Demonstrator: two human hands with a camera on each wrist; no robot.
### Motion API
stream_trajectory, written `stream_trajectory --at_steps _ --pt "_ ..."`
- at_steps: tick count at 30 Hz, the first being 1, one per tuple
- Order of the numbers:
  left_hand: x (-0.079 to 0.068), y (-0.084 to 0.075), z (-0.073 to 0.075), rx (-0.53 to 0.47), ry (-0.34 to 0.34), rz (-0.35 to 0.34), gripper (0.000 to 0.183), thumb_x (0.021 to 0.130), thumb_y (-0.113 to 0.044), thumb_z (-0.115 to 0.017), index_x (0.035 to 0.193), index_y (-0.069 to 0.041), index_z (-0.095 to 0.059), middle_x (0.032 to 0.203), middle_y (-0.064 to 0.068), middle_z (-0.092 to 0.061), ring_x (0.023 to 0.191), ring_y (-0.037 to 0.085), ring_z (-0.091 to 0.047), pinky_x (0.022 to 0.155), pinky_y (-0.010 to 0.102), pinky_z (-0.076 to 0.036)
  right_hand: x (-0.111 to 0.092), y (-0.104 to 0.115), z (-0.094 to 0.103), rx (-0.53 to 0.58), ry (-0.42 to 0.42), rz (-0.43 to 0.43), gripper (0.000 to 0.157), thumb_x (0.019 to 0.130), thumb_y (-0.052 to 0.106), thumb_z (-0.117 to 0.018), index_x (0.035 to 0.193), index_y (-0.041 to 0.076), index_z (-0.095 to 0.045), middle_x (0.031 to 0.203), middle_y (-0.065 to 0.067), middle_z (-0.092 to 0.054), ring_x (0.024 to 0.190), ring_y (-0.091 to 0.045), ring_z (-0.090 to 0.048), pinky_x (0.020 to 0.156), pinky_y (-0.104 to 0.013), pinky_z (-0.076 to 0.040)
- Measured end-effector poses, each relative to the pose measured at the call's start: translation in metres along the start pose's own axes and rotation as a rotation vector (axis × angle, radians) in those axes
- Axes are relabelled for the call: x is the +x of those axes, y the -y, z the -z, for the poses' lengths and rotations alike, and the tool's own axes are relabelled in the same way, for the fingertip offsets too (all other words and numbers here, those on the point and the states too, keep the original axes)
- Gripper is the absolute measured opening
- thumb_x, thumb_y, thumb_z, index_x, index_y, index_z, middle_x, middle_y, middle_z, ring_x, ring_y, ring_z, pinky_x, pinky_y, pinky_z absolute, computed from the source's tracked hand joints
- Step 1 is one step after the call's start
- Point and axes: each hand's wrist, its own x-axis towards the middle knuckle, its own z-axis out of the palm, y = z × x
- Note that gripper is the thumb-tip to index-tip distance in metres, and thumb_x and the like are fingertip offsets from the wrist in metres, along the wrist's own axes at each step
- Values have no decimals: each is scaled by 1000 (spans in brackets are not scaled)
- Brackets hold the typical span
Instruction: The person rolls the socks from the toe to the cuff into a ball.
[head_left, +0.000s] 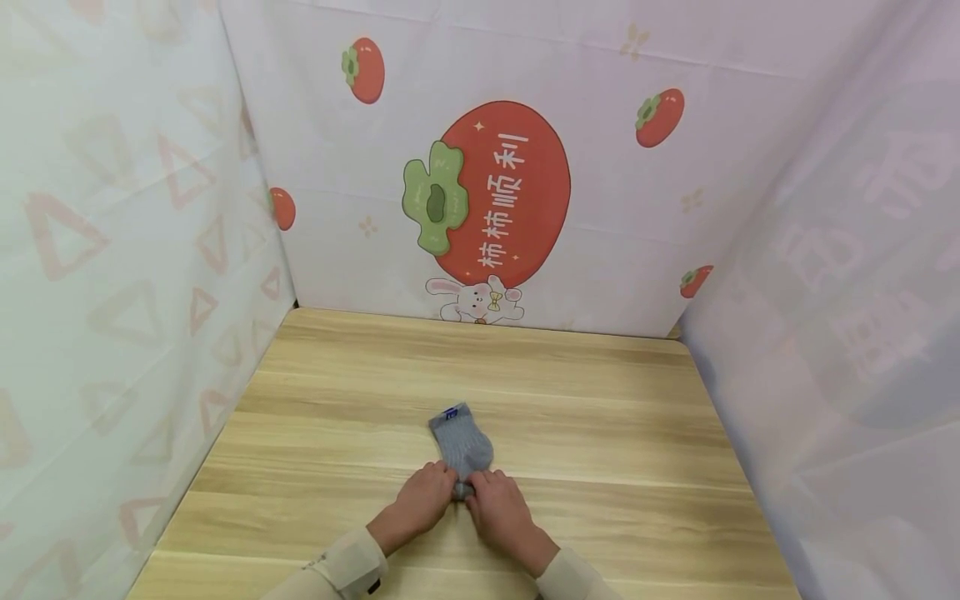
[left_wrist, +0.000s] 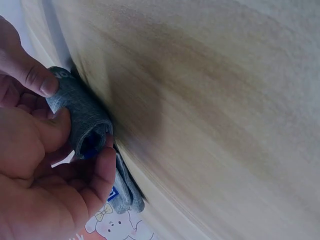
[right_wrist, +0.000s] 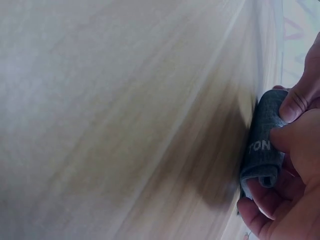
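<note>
A pair of grey socks lies on the wooden table with its cuff end, bearing a small blue label, pointing away from me. The near end is rolled into a short tube. My left hand pinches the left end of this roll, thumb on the near side and fingers curled round it. From the right, my right hand pinches the other end the same way. White letters show on the roll in the right wrist view. Both hands partly hide the roll in the head view.
The light wood-grain table extends on all sides of the socks. A white printed cloth with persimmon and rabbit pictures stands behind it. Cloth walls also rise at the left and right edges.
</note>
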Motion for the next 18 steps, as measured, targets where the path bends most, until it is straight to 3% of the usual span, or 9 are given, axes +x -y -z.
stream_trajectory --at_steps 6,11,18 --pt "-1 -2 0 32 -1 -14 10 82 -9 -75 83 -7 -66 73 5 -60 65 19 -56 59 30 -48 1 -1 4 30 52 4 16 95 21 -66 107 11 -66 91 0 -68 80 -15 -53 70 -29 -44" --pt "-1 -2 1 20 13 -17 10 84 -10 -74 83 -6 -65 72 6 -62 65 19 -58 59 31 -49 5 -1 10 74 108 17 14 95 19 -66 105 9 -67 92 -3 -69 82 -16 -59 74 -33 -50" --pt "3 -4 4 -114 -10 79 14 88 -4 -67 87 -4 -53 70 9 -60 61 24 -60 52 34 -50 12 -1 13 84 123 -11 13 95 17 -66 101 6 -70 89 -2 -63 79 -14 -60 70 -31 -52"
